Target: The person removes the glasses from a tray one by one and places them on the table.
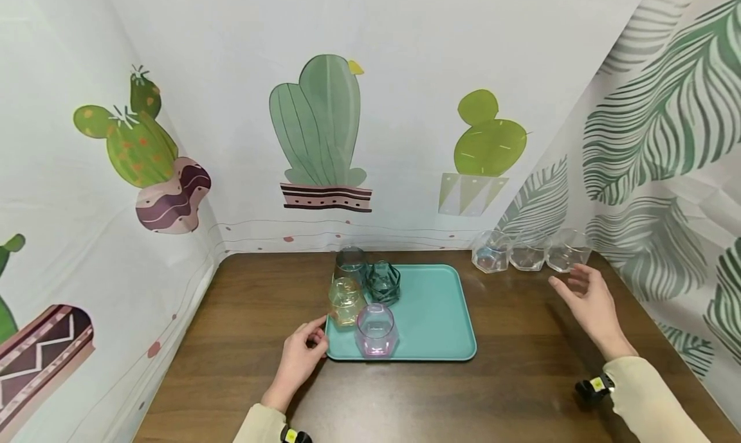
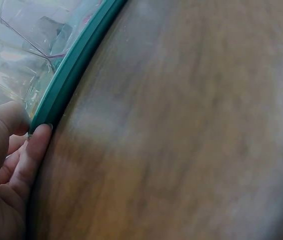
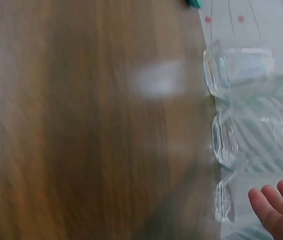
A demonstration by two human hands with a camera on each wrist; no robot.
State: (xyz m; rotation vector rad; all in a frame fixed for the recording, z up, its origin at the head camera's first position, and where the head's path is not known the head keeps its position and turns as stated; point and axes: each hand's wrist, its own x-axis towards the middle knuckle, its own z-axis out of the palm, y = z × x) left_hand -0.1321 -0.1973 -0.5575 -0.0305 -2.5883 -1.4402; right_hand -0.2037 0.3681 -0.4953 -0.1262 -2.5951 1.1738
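My left hand (image 1: pixel 302 356) pinches the left edge of a teal tray (image 1: pixel 437 314) near its front corner, thumb at the rim in the left wrist view. On the tray's left part stand a yellow glass (image 1: pixel 346 301), a pink glass (image 1: pixel 376 332), a dark green faceted glass (image 1: pixel 384 283) and a smoky grey glass (image 1: pixel 350 262) at the back. My right hand (image 1: pixel 592 305) is held over the table's right side, fingers relaxed and apart, holding nothing. Its fingertips are close to the rightmost clear glass (image 1: pixel 567 255), partly overlapping it in the right wrist view.
Two more clear glasses, a left one (image 1: pixel 491 255) and a middle one (image 1: pixel 527 256), line up with the rightmost along the back edge of the brown wooden table (image 1: pixel 405 401). A printed cloth wall (image 1: pixel 405 141) rises right behind the table, with leaf-patterned cloth on the right.
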